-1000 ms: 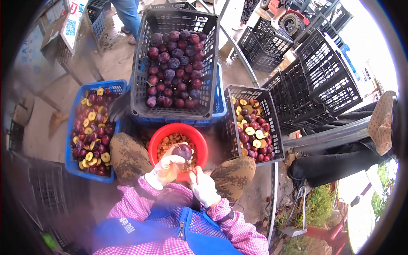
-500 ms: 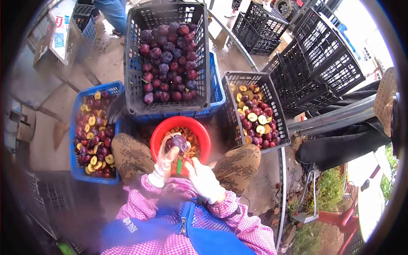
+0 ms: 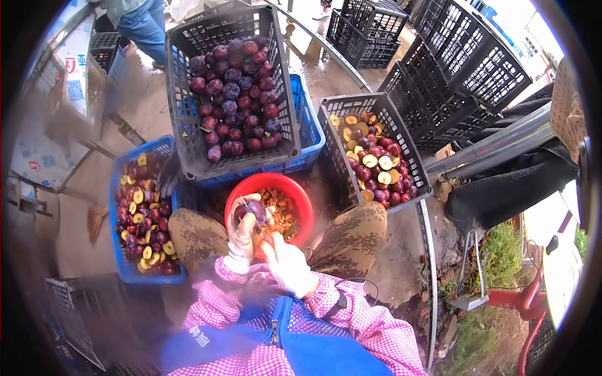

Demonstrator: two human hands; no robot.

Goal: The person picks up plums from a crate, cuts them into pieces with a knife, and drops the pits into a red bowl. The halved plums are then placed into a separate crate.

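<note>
My left hand (image 3: 241,233), in a white glove, holds a dark purple plum (image 3: 251,211) up over a red bucket (image 3: 276,180) that stands between my knees. My right hand (image 3: 286,264), also gloved, is closed just below the plum, its fingertips against the fruit. It grips a small tool that the fingers mostly hide. The bucket holds a heap of brownish-orange plum pits.
A grey crate (image 3: 187,147) of whole plums rests on a blue crate ahead. A blue crate (image 3: 115,207) on the left and a grey crate (image 3: 419,178) on the right hold halved plums. Empty black crates are stacked at the far right. A person's legs (image 3: 141,25) stand at the top left.
Both hands have shifted slightly left over the bucket with the plum held between them. The green tool handle seen half a second ago is now covered by my right fingers. My head has tilted.
</note>
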